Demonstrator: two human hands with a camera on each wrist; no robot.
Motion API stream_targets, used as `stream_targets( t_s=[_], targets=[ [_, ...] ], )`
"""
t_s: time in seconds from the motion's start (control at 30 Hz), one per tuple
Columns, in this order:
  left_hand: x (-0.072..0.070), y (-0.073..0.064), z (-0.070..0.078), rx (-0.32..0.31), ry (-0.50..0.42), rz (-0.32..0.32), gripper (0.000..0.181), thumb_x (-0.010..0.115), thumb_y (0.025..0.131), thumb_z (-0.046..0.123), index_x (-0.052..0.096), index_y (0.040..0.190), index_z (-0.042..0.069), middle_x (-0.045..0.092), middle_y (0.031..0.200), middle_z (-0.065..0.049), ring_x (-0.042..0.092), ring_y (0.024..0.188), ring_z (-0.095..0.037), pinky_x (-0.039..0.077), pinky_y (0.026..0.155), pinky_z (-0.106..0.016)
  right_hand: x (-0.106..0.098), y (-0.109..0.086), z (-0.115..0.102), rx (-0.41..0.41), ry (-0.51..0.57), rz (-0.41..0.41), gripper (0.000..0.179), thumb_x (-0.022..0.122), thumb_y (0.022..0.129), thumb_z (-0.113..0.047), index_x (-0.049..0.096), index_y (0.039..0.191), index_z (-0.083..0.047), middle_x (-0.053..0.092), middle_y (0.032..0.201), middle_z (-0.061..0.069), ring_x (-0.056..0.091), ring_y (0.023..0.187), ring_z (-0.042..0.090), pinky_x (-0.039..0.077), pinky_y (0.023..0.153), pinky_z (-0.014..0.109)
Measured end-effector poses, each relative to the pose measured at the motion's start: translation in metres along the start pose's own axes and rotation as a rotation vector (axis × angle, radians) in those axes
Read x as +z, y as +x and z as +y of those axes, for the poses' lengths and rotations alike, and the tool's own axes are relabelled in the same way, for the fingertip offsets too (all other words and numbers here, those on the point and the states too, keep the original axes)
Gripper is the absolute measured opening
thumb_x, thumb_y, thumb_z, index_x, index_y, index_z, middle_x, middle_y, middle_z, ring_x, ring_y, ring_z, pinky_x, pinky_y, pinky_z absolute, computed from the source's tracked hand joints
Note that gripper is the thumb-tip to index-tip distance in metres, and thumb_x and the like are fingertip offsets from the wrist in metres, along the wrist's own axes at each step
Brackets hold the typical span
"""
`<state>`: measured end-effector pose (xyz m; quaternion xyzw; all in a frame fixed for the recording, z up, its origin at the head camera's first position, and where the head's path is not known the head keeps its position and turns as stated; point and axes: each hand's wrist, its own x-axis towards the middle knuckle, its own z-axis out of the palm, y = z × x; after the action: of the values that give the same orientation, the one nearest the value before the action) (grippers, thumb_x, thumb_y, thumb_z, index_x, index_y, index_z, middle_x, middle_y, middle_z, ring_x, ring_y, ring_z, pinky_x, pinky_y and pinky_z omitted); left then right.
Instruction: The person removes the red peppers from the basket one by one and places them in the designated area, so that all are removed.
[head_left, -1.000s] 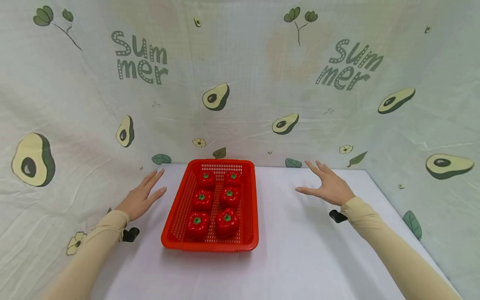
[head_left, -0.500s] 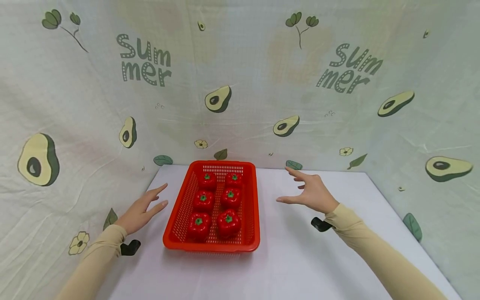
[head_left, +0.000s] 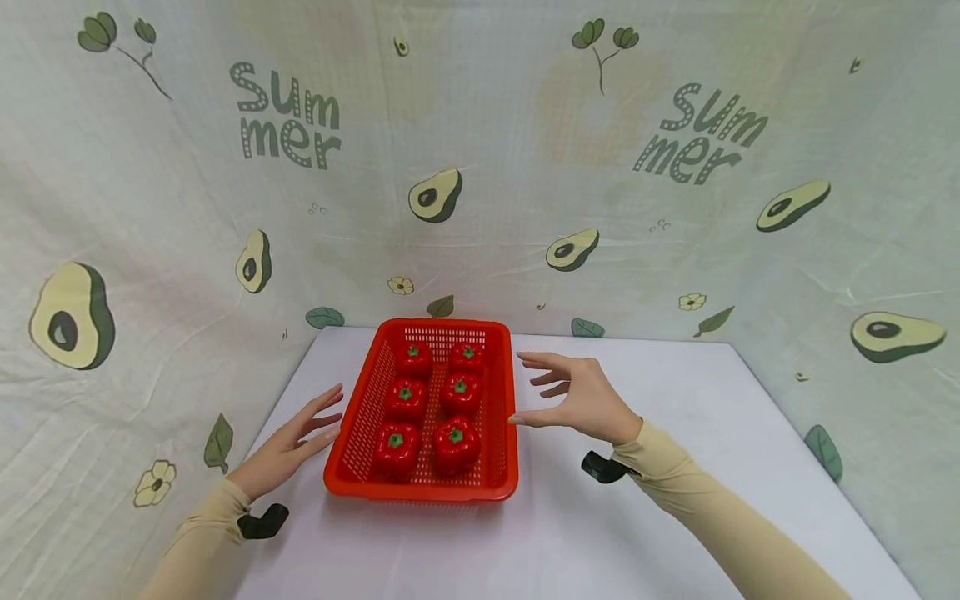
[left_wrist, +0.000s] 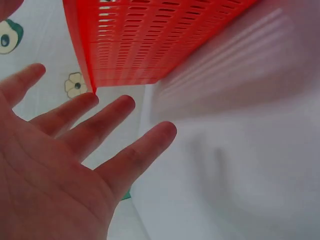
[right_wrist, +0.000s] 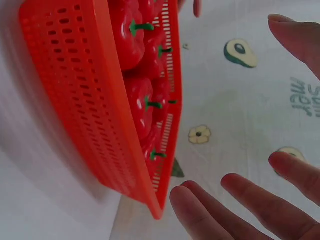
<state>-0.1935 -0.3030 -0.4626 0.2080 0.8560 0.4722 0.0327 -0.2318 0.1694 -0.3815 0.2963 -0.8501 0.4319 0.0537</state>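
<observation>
A red perforated plastic basket (head_left: pixel 358 490) stands on the table, holding several glossy red bell peppers (head_left: pixel 456 446) with green stems, arranged in two columns. Beside the basket's left side is my left hand (head_left: pixel 281 446), its fingers extended toward the rim; in the left wrist view the palm and spread fingers (left_wrist: pixel 135 155) lie close to the mesh wall. On the opposite side, my right hand (head_left: pixel 588 400) has thumb and fingers apart, with the tips near the right rim. Whether any fingertip touches the rim I cannot tell. Neither hand holds anything.
The table (head_left: pixel 645 517) has a white covering. A pale cloth (head_left: pixel 495 125) with avocado, leaf and "summer" prints hangs behind it and along both sides. A black wrist camera (head_left: pixel 603 468) sits beneath the right wrist, another black camera (head_left: pixel 264 522) beneath the left.
My right hand has moved left across the table to the basket's right side. The left hand has shifted slightly right and lower, closer to the rim. The basket and bell peppers stay in place.
</observation>
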Motion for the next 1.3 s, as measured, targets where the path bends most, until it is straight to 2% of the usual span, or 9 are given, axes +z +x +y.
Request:
stream_targets(
  t_s=[0.17,0.27,0.37,0.5,0.6,0.87,1.0,1.2,1.3],
  targets=[
    [0.006,-0.006,-0.007,0.011,-0.087,-0.017,0.067,0.055,0.103,0.018,0.02,0.159,0.032,0.024,0.161,-0.004,0.04,0.137,-0.043,0.051,0.096,-0.039,0.016,0.003,-0.008,0.026,0.099,-0.073,0.078,0.091,0.068,-0.045,0.058,0.137,-0.03,0.063,0.129,-0.009,0.069,0.1,0.024,0.058,0.079,0.034],
    [0.008,-0.009,-0.009,-0.013,-0.121,-0.022,0.066,0.055,0.103,0.018,0.021,0.158,0.033,0.023,0.162,-0.005,0.04,0.136,-0.042,0.049,0.094,-0.027,0.026,0.006,-0.011,0.026,0.136,-0.101,0.077,0.092,0.07,-0.04,0.057,0.138,-0.028,0.063,0.129,-0.006,0.068,0.101,0.03,0.058,0.08,0.04],
    [0.01,-0.012,-0.01,-0.037,-0.139,-0.03,0.066,0.054,0.104,0.02,0.021,0.159,0.033,0.022,0.163,-0.005,0.039,0.136,-0.042,0.049,0.094,-0.028,0.034,0.008,-0.023,0.032,0.164,-0.115,0.076,0.092,0.072,-0.027,0.057,0.139,-0.021,0.064,0.127,0.001,0.067,0.1,0.03,0.057,0.082,0.048],
    [0.013,-0.013,-0.011,-0.048,-0.157,-0.042,0.066,0.054,0.104,0.02,0.02,0.159,0.032,0.021,0.163,0.0,0.039,0.136,-0.04,0.048,0.094,-0.028,0.048,0.013,-0.024,0.028,0.172,-0.152,0.074,0.091,0.072,-0.024,0.058,0.138,-0.018,0.065,0.125,0.001,0.066,0.1,0.025,0.057,0.081,0.05],
    [0.012,-0.013,-0.013,-0.027,-0.17,-0.046,0.065,0.054,0.104,0.018,0.02,0.159,0.031,0.021,0.163,-0.001,0.038,0.137,-0.041,0.047,0.094,-0.025,0.059,0.018,-0.012,0.013,0.158,-0.19,0.072,0.091,0.072,-0.031,0.059,0.135,-0.024,0.064,0.123,-0.004,0.065,0.099,0.022,0.059,0.077,0.042],
    [0.014,-0.015,-0.014,-0.001,-0.243,-0.072,0.065,0.051,0.105,0.014,0.019,0.16,0.024,0.018,0.164,-0.003,0.035,0.139,-0.038,0.046,0.099,-0.025,0.074,0.028,-0.008,0.0,0.146,-0.278,0.068,0.091,0.073,-0.028,0.06,0.133,-0.019,0.064,0.121,0.009,0.066,0.098,0.034,0.059,0.066,0.029],
    [0.016,-0.014,-0.015,0.002,-0.274,-0.08,0.063,0.05,0.105,0.012,0.02,0.16,0.022,0.019,0.164,-0.002,0.034,0.141,-0.034,0.046,0.099,-0.026,0.08,0.031,-0.008,-0.015,0.103,-0.303,0.072,0.092,0.072,-0.029,0.059,0.134,-0.016,0.064,0.122,0.013,0.065,0.099,0.032,0.059,0.069,0.031],
    [0.018,-0.013,-0.017,-0.027,-0.321,-0.092,0.06,0.048,0.105,0.01,0.024,0.159,0.022,0.018,0.164,-0.007,0.035,0.142,-0.029,0.046,0.098,-0.025,0.088,0.032,-0.008,-0.035,0.035,-0.306,0.07,0.092,0.071,-0.029,0.062,0.132,-0.016,0.065,0.121,0.01,0.059,0.109,0.028,0.057,0.081,0.04],
    [0.019,-0.014,-0.017,-0.033,-0.344,-0.1,0.059,0.047,0.105,0.009,0.025,0.159,0.02,0.018,0.164,-0.009,0.036,0.142,-0.023,0.044,0.099,-0.024,0.091,0.033,-0.007,-0.039,-0.003,-0.308,0.069,0.092,0.071,-0.03,0.062,0.132,-0.017,0.066,0.12,0.008,0.057,0.112,0.025,0.056,0.084,0.04]
  ],
)
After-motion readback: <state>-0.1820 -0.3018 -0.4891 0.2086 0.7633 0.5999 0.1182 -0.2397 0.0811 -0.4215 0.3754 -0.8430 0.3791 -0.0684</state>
